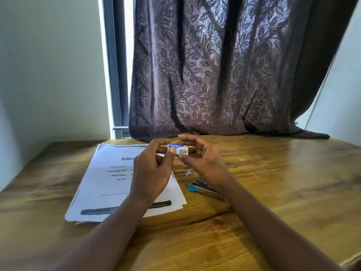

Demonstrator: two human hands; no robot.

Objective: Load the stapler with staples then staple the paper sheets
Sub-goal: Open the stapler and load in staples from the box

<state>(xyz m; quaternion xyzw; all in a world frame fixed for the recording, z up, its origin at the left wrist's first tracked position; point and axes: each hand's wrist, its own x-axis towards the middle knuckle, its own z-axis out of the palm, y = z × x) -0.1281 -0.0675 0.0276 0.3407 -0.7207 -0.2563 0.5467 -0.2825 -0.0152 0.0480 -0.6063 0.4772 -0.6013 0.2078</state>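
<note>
— Looking for the staple box
— Up above the bench, pinched from both ends: by thumb and curled fingers of the left hand at its blue end, by curled fingertips of the right hand at the other
— Open or closed, that box?
— Too small and blurred to tell
— And the stapler?
— Lying on the bench just under the right wrist, blue tip toward the paper sheets, partly hidden by the forearm; cannot tell whether opened up
— Anything between?
— Near the sheets' right edge, just beyond the stapler: a small pale piece, perhaps a strip of staples, too blurred to be sure
— About the sheets themselves?
— Stacked flat at the left of the bench, printed side up, edges slightly fanned, partly covered by the left forearm
— Behind all that?
— A dark leaf-patterned curtain draped onto the bench's far edge, with a strip of bright window to its left
</note>
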